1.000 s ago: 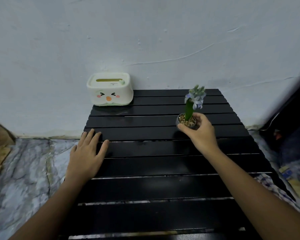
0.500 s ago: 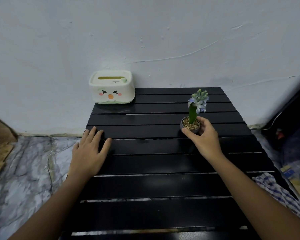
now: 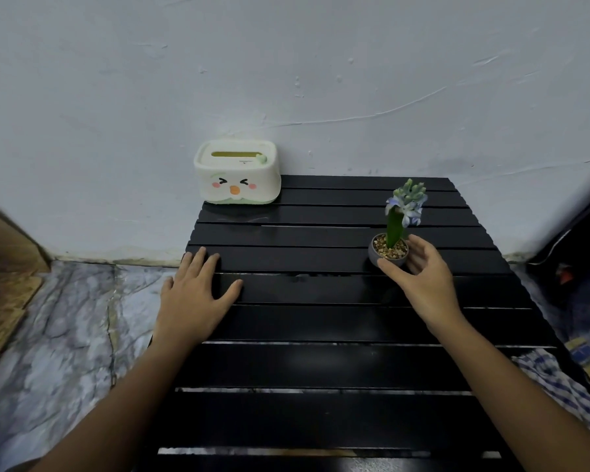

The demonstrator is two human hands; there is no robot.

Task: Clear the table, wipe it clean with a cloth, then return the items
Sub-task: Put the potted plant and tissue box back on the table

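Note:
A small grey potted plant (image 3: 389, 253) with a green stalk and pale blue flowers stands on the black slatted table (image 3: 321, 369), right of centre. My right hand (image 3: 419, 277) cups the pot, thumb on its near side and fingers behind it. At the table's left edge my left hand (image 3: 195, 294) lies flat, fingers spread, holding nothing. A white tissue box (image 3: 237, 172) with a cartoon face sits in the table's back left corner against the wall. A blue checked cloth (image 3: 559, 386) lies off the table's right edge.
The white wall (image 3: 286, 80) runs right behind the table. Marbled floor (image 3: 65, 335) lies to the left, with a wooden board (image 3: 4, 267) at the far left. Dark clutter (image 3: 573, 253) fills the floor on the right.
My right hand has brought the potted plant slightly nearer to me and lower, and its fingers sit looser round the pot. My left hand has stayed flat on the table.

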